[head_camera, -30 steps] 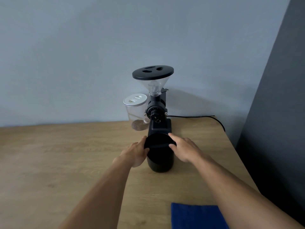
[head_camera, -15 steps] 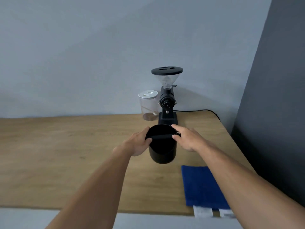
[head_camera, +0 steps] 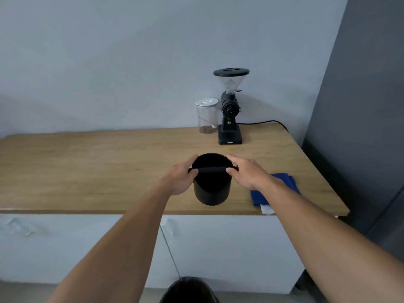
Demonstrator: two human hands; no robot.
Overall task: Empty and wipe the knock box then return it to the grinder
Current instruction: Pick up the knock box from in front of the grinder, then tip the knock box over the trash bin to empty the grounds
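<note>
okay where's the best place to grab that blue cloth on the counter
Take the blue cloth by its near edge, at the front lip of the counter, coming from the front right. It lies flat and folded, so a pinch there should lift it. Both the left hand and right hand are holding the knock box.

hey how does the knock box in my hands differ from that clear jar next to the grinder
The knock box is opaque black; the jar is clear. The knock box is open-topped with a bar across its mouth; the jar has a white lid. Left hand and right hand grip the knock box, while the jar stands untouched beside the grinder. Both are upright cylinders.
</note>
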